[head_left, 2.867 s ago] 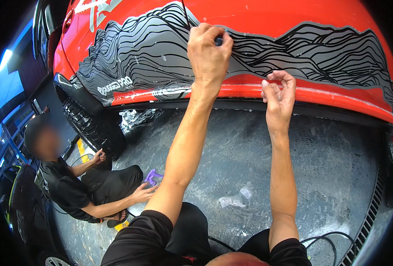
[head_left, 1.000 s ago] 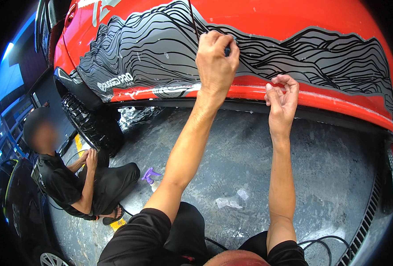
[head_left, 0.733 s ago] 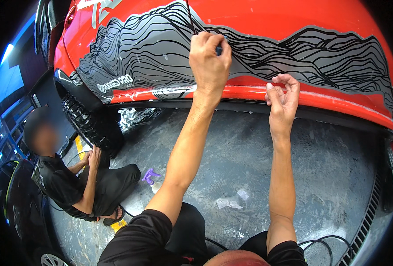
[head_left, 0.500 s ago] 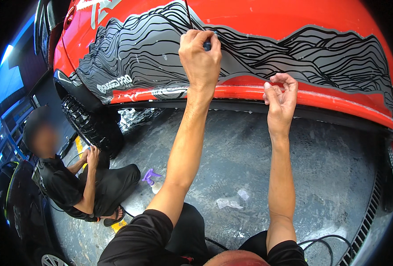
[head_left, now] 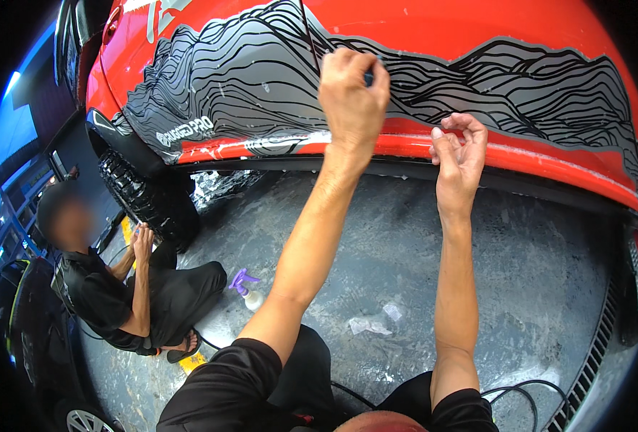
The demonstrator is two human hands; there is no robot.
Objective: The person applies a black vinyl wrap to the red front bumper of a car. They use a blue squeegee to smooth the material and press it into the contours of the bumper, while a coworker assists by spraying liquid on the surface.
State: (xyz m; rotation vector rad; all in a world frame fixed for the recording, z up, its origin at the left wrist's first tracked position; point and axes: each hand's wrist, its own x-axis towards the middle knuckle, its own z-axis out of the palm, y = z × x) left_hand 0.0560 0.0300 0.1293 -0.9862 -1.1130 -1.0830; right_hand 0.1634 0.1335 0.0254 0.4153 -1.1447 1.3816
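Note:
A red car body (head_left: 434,25) stretches across the top, with a grey decal (head_left: 240,90) of black wavy mountain lines along its side. My left hand (head_left: 351,104) is closed against the decal, just right of a vertical panel seam. Between its thumb and fingers shows a small dark-blue thing (head_left: 369,77), mostly covered, whose kind I cannot make out. Farther right, my right hand (head_left: 460,155) hovers by the car's lower sill (head_left: 542,161). Its fingers are loosely curled, apart from the thumb, and nothing shows in it.
At the left another person (head_left: 103,295) in black sits by the muddy-looking, wet tyre (head_left: 146,198), both hands raised together. A spray bottle with a purple trigger (head_left: 243,281), crumpled scraps (head_left: 369,325), a black hose (head_left: 531,389) and a drain grate (head_left: 591,360) lie about the floor.
My left hand has slid right along the decal, past the panel seam, still holding the dark-blue thing. My right hand has barely moved. The other person's hands have risen slightly.

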